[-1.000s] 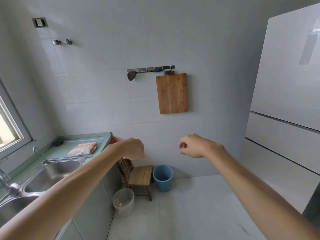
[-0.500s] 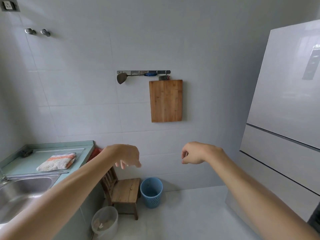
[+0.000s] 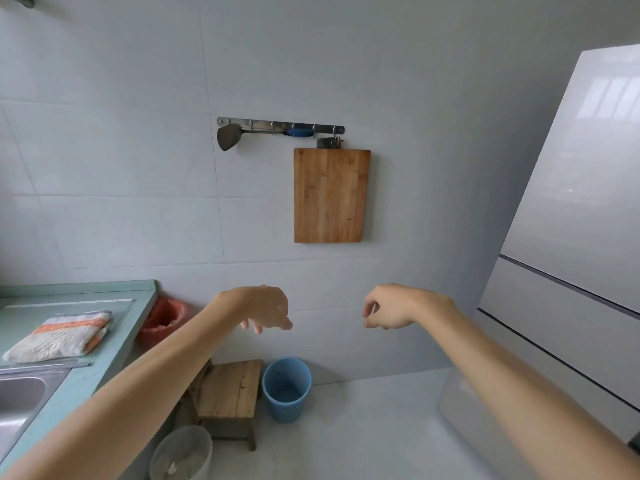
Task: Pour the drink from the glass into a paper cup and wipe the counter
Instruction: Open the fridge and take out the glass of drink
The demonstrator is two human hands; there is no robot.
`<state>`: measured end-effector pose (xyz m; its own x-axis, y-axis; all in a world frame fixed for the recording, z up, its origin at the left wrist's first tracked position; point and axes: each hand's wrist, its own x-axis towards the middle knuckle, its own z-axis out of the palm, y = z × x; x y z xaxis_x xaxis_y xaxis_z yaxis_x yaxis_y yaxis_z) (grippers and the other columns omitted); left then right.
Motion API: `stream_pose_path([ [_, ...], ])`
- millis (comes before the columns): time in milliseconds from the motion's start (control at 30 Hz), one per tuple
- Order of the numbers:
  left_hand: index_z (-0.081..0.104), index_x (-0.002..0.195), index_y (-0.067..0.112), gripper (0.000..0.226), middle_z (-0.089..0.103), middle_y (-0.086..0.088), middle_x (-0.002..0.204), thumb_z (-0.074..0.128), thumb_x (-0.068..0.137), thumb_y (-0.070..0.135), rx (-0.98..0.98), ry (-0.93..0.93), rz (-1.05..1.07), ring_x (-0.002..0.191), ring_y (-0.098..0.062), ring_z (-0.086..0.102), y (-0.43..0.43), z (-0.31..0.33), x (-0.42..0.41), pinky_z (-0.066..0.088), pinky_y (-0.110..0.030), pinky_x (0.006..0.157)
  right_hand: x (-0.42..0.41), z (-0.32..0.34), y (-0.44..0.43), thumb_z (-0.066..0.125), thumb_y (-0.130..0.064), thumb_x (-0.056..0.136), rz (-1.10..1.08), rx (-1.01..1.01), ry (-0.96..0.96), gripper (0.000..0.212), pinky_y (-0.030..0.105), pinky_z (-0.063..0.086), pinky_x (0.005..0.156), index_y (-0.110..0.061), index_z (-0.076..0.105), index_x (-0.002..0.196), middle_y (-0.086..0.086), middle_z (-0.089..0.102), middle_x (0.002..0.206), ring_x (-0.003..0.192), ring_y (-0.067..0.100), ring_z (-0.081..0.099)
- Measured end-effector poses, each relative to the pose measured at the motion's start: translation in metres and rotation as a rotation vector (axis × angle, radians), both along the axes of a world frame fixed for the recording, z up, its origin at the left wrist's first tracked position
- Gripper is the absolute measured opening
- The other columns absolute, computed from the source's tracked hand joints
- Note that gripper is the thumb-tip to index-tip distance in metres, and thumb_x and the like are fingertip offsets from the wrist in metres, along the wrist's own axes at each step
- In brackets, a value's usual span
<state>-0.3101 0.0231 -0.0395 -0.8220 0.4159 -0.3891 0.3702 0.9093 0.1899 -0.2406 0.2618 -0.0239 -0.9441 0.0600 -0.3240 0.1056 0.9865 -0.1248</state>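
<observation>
Both arms reach forward at chest height in front of the tiled wall. My left hand (image 3: 265,308) hangs with loosely curled fingers pointing down and holds nothing. My right hand (image 3: 389,306) is level with it, a short gap to its right, fingers loosely curled and empty. A folded white and orange cloth (image 3: 60,336) lies on the green counter (image 3: 114,344) at the left edge, well left of my left hand. No glass or paper cup is in view.
A steel sink (image 3: 19,407) is set in the counter. Below my hands stand a wooden stool (image 3: 230,388), a blue basket (image 3: 286,388) and a white bin (image 3: 181,457). A red bag (image 3: 162,320) hangs by the counter's end. A cutting board (image 3: 330,195) hangs on the wall; a fridge (image 3: 571,254) stands at right.
The view has swung to the right, so the counter, sink and cloth slid toward the left edge and the window left the frame. My left fingers have loosened and now hang down.
</observation>
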Motion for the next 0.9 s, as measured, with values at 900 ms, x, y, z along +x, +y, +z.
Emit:
stream_pose_path([
  [900,0.059,0.129,0.014,0.047,0.071,-0.005,0.11,0.059,0.094,0.045,-0.14,-0.05,-0.073,0.092,-0.02,0.074,0.333,0.003,-0.218,0.061,-0.035,0.083,-0.185,0.002,0.283,0.06,-0.04,0.089,-0.121,-0.008,0.052,0.04,0.042,0.048,0.098,-0.023,0.06,0.126,-0.001,0.06,0.128,0.115,0.024,0.059],
])
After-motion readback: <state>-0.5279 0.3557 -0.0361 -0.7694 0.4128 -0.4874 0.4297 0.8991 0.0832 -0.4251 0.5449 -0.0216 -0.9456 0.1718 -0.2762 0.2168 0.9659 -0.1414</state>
